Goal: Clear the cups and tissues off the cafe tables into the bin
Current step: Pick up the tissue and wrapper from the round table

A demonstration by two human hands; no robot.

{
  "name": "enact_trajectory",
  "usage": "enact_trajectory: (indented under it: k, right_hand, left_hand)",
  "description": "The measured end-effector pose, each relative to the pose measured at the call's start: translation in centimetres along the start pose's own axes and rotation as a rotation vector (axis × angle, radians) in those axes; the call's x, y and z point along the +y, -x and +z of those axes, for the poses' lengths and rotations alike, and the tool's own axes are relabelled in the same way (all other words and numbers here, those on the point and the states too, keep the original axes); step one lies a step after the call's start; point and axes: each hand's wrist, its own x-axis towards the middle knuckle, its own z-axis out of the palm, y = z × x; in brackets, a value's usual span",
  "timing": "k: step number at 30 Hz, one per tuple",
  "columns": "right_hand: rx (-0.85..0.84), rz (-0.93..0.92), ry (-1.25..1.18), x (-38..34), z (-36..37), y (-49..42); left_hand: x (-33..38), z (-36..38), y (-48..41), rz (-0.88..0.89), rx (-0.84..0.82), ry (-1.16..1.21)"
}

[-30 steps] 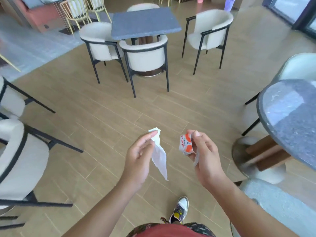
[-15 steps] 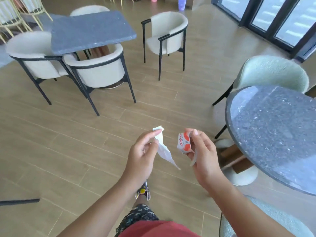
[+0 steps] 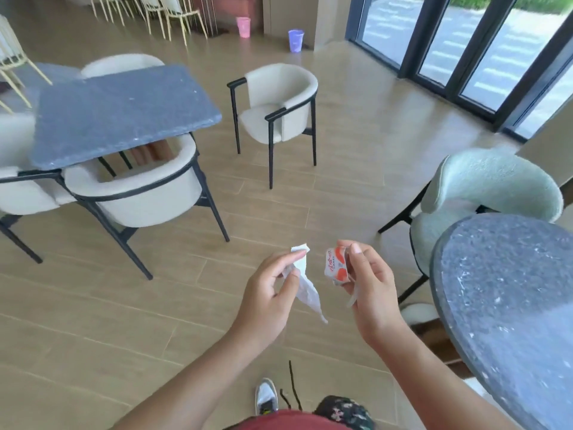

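White tissue in left hand, half-hidden cup in right hand

Paper, stone, cloth, metal.
The white paper tissue is soft and creased; the crushed orange-and-white paper cup looks glossy. The rectangular grey tabletop and the round grey tabletop are speckled matt stone. The cream armchair has smooth upholstery on a black metal frame; the pale green chair is fuzzy cloth.

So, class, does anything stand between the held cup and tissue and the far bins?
Yes: a cream armchair stands roughly on the straight line from the cup and tissue to the purple bin and pink bin; the floor right of it looks open.
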Motion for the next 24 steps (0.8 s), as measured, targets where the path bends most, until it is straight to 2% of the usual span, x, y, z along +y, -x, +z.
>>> enact_trajectory:
  k: [6, 14, 19, 24]
  right_hand:
    - [0.035, 0.021, -0.012, -0.2, 1.4, -8.2]
    - [0.121, 0.042, -0.097, -0.9, -1.8, -24.7]
    - [0.132, 0.039, -0.135, -4.7, -5.3, -37.7]
    - [0.137, -0.012, -0.123, -10.0, -8.8, -49.4]
  left_hand:
    - [-1.3, -0.4, -9.6, -0.014, -0.032, -0.017]
    - [-3.3, 4.8, -26.2, -0.051, -0.101, -0.028]
    - [-2.5, 10.1, -39.0, -0.081, -0.093, -0.017]
    - [-0.8, 14.7, -50.2, -0.02, -0.077, -0.009]
